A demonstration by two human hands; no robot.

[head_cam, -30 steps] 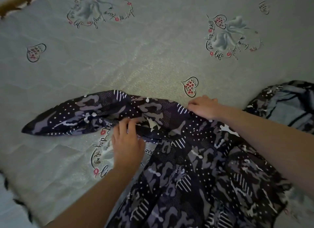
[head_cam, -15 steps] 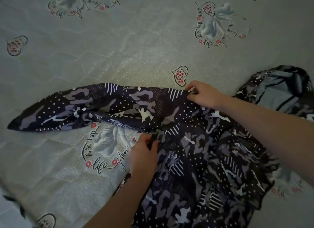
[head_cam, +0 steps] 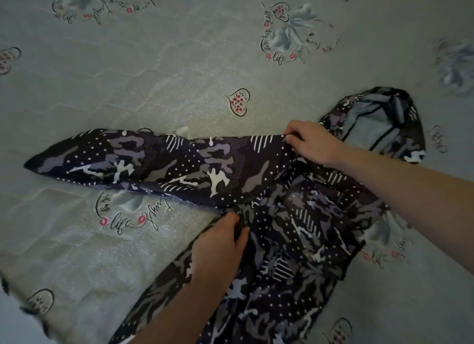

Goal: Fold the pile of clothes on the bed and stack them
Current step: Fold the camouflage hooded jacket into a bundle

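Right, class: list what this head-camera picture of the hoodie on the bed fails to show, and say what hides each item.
- Hem of the camouflage hoodie: cut off by the bottom edge.
- Its other sleeve: not visible, perhaps under the body.
- Left hand fingertips: hidden in fabric.
- Right hand fingertips: curled into the shoulder fold.
- Bedsheet print at far right: blurred.

Bed w/ pale grey-green quilted cover, printed w/ hearts, flowers & script lettering. Lying directly on it: dark camouflage-print hooded garment w/ white dots & stripes, one sleeve stretched out left, hood at right.
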